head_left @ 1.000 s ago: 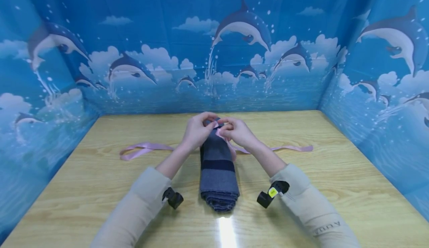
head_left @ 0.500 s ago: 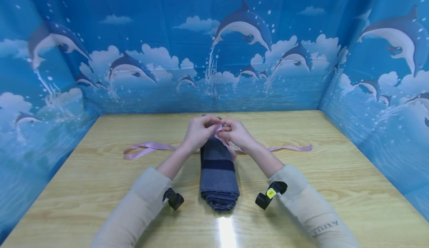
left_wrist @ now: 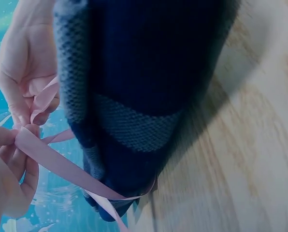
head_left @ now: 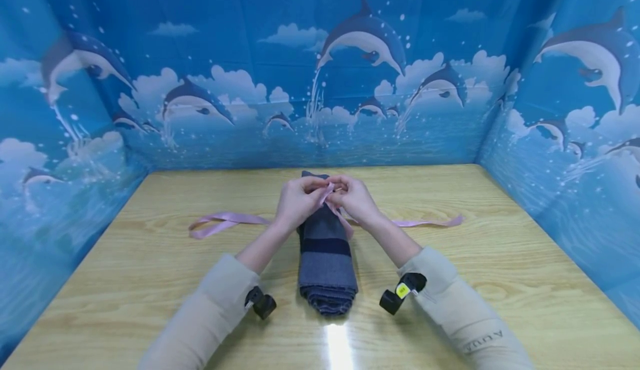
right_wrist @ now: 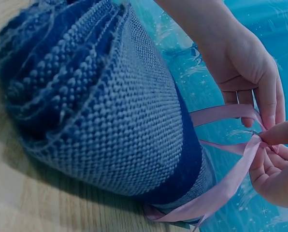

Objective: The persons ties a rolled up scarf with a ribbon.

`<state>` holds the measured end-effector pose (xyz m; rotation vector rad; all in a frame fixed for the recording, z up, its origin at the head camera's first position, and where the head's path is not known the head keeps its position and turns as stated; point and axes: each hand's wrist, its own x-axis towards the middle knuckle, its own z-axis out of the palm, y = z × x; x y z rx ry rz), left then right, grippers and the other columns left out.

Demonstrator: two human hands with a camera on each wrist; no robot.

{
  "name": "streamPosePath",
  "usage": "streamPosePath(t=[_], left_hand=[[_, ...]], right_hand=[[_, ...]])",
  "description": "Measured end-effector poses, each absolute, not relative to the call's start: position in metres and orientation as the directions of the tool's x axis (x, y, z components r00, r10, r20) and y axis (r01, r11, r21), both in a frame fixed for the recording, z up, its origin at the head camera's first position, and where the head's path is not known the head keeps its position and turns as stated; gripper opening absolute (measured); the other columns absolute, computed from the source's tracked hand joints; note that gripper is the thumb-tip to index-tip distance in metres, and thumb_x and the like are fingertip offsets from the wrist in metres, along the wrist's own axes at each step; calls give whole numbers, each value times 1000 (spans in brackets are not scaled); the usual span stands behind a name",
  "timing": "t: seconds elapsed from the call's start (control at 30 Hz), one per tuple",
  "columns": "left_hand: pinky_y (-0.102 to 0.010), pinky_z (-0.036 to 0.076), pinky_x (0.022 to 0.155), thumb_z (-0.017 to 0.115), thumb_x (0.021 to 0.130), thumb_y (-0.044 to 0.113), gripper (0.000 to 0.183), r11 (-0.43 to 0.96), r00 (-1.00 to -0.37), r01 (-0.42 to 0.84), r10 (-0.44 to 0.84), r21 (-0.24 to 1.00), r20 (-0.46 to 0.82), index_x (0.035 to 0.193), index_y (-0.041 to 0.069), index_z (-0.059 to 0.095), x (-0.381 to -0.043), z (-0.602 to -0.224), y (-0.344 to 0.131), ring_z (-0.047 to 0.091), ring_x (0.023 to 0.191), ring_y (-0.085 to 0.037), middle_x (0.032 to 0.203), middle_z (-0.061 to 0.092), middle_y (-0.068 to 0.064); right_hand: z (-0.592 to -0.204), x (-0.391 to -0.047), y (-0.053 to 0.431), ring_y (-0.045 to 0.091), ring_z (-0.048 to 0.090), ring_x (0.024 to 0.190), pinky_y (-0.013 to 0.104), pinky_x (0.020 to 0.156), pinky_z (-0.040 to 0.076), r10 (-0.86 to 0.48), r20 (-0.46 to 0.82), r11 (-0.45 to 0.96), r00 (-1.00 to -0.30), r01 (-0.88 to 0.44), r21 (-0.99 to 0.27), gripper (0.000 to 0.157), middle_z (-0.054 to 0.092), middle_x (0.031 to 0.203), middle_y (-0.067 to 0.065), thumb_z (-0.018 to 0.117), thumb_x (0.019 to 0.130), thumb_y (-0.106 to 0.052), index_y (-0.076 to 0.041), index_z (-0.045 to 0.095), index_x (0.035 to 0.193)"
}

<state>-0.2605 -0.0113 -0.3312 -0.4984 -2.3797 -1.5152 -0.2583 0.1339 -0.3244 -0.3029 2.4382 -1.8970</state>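
Note:
A rolled-up knitted cloth, navy and grey-blue with striped bands, lies lengthwise on the table. Pink ribbon passes round its far part. Over that part, my left hand and right hand meet fingertip to fingertip, both pinching the ribbon. In the left wrist view, a broad strand runs from the left hand's fingers down across the cloth. Seen from the right wrist, strands rise to where the right hand's fingers grip them. The crossing itself is partly hidden by the fingertips.
One ribbon tail lies in a loop on the wood-grain table to the left, another tail to the right. A blue curtain with dolphins encloses the back and sides. Sleeves bear black wrist cameras.
Both ribbon tails have slid a little inward toward the cloth. The fingertips have shifted slightly, and a pink strip now shows standing up between the two hands.

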Motion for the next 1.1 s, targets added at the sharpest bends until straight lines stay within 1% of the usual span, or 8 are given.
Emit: streamPosePath(t=[0.23, 0.37, 0.5, 0.67, 0.8, 0.9, 1.0, 1.1], left_hand=[[-28, 53, 67, 67, 85, 12, 17, 362, -900, 430, 101, 827, 423, 99, 3, 72, -259, -334, -9, 68, 82, -17, 90, 70, -10], [-23, 52, 66, 67, 84, 9, 17, 312, -924, 379, 86, 871, 372, 99, 2, 71, -261, -335, -7, 68, 82, -15, 90, 70, -10], [-18, 49, 61, 67, 83, 6, 17, 217, -949, 316, 86, 924, 304, 99, 0, 71, -263, -338, -7, 67, 80, -14, 90, 70, -13], [-17, 48, 60, 68, 83, 6, 16, 171, -945, 327, 76, 929, 319, 96, -2, 71, -264, -341, -6, 66, 78, -14, 87, 70, -14], [-18, 49, 61, 67, 83, 6, 14, 188, -934, 356, 68, 915, 350, 94, -1, 71, -263, -342, -5, 66, 77, -14, 85, 70, -13], [-21, 51, 62, 67, 84, 7, 13, 228, -919, 392, 62, 891, 388, 93, -1, 71, -263, -342, -4, 66, 77, -16, 85, 70, -12], [-26, 52, 65, 66, 84, 5, 12, 282, -892, 445, 55, 850, 448, 93, -1, 71, -263, -343, -5, 66, 78, -19, 85, 70, -12], [-29, 53, 68, 65, 83, 2, 12, 333, -864, 486, 44, 808, 502, 92, -2, 71, -264, -344, -6, 66, 77, -21, 86, 69, -13]], right_hand=[[-325, -259, 132, 8, 56, 68, 21, 63, 47, -136, 86, 191, -987, -111, -975, 42, 58, 100, 15, 54, 82, 8, 8, 50, 124], [-325, -259, 131, 8, 56, 69, 21, 63, 47, -125, 84, 155, -989, -103, -983, 42, 58, 98, 15, 55, 82, 9, 9, 49, 124], [-326, -259, 131, 8, 56, 70, 21, 63, 48, -123, 81, 144, -989, -98, -985, 42, 57, 98, 14, 55, 82, 9, 10, 49, 123], [-327, -260, 132, 7, 57, 70, 21, 63, 48, -133, 81, 153, -988, -101, -983, 43, 55, 100, 16, 57, 83, 8, 12, 48, 124], [-329, -261, 132, 9, 58, 73, 21, 65, 49, -139, 81, 167, -987, -104, -981, 44, 55, 103, 18, 58, 83, 7, 12, 47, 125], [-330, -261, 133, 10, 59, 75, 23, 67, 50, -138, 83, 178, -987, -107, -978, 44, 56, 103, 19, 59, 84, 5, 10, 48, 126], [-330, -261, 135, 12, 59, 79, 23, 69, 49, -124, 94, 203, -988, -118, -972, 43, 58, 104, 19, 60, 84, 2, 8, 50, 125], [-330, -261, 136, 18, 60, 84, 23, 70, 48, -103, 109, 230, -989, -131, -964, 41, 60, 105, 19, 61, 84, 0, 6, 53, 124]])
